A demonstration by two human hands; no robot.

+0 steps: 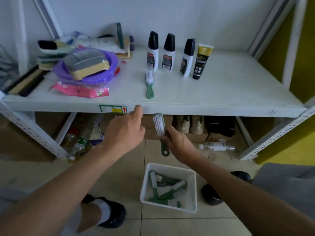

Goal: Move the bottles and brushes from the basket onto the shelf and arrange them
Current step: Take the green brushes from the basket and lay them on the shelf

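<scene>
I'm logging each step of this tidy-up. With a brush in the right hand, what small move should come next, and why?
Probably raise the right hand and lay the held brush on the shelf beside the green brush lying before the bottles. The held brush is below the shelf edge, bare shelf shows beside the lying one, and the basket holds more.

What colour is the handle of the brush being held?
Dark green brush handle, best in head view.

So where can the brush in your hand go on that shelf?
Plenty of bare shelf lies right of the yellow-topped tube, out to the post. Another bare strip runs along the front edge, right of the green brush, before the bottles. The left end is crowded by the purple basin and sponges.
</scene>
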